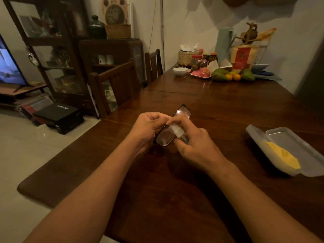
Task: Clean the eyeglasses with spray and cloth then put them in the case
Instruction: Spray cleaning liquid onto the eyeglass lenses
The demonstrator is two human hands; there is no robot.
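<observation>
- Left hand (pixel 149 128) is curled round the glasses (pixel 165 138) at the frame's left side and holds them up over the table (pixel 168 193), roughly mid-table in front of the person.
- The glasses are black-rimmed and tilted. One lens is low between the two hands, and the other (pixel 183 111) sticks up and away behind the fingers.
- Right hand (pixel 192 142) is wrapped round a small clear spray (pixel 176 130), with the forefinger on its white top. The nozzle sits right up against the near lens, though I can't tell if it's touching.
- The near lens looks a bit misted or smudgy.
- The case (pixel 288 139) lies open on the table off to the right, well apart from the hands.
- A yellow cloth (pixel 283 155) is lying in the case's nearer half.
- At the far end of the table there's fruit (pixel 220 75), a white bowl (pixel 180 70) and some jars.
- Wooden chairs (pixel 114 85) line the left side.
</observation>
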